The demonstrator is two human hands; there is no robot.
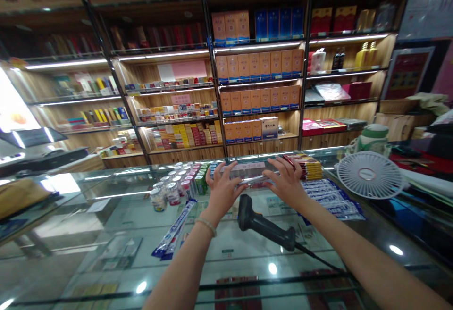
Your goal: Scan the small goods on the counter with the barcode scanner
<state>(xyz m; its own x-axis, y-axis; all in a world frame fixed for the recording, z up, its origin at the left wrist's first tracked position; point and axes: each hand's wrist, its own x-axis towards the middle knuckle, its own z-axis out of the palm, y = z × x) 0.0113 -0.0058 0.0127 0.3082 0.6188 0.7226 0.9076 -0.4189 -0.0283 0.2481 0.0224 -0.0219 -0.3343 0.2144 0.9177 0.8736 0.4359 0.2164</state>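
My left hand (222, 188) and my right hand (288, 185) are at opposite ends of a clear, shallow plastic box (253, 178) over the glass counter. Each hand's thumb is at the near edge and its fingers curve over the far side. A pale pink label with printed characters shows at the box. Just below it lies a dark grey barcode scanner (267, 227), its cable running right. Small round jars (173, 193) and green cans (201, 185) stand left of my left hand. Close beside my right hand is a stack of red and yellow packs (311, 167).
Blue-and-white long sachets lie on the glass at left (175, 230) and right (329, 199). A white round fan (370, 174) stands at the right, with a green-lidded bottle (373, 138) behind it. Lit wooden shelves (262, 152) with boxed goods line the back wall.
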